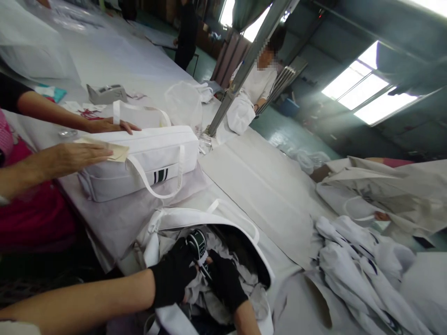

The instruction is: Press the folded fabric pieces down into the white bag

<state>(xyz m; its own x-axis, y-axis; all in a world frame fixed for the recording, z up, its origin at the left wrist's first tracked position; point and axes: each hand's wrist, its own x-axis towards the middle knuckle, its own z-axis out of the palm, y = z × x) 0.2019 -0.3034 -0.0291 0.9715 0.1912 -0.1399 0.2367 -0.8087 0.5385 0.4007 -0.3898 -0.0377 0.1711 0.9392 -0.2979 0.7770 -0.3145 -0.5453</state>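
My left hand (174,272), in a black fingerless glove, is closed on a dark green and white lettered strap (197,243). The strap is partly rolled up, with the roll standing above my fingers. From the other side my right hand (226,284), gloved alike, grips a short length of the same strap. Both hands are inside the mouth of an open white bag (174,215). Crumpled greyish paper (256,298) fills the bag beneath them. Some of my fingertips are hidden by the gloves and the strap.
A closed white bag (146,153) with a striped patch lies ahead; a co-worker's hands rest at it, one with a cream cloth or paper (118,152). A tape dispenser (106,94) sits behind. A metal post (240,77) rises from the table. White bags (359,270) pile at right.
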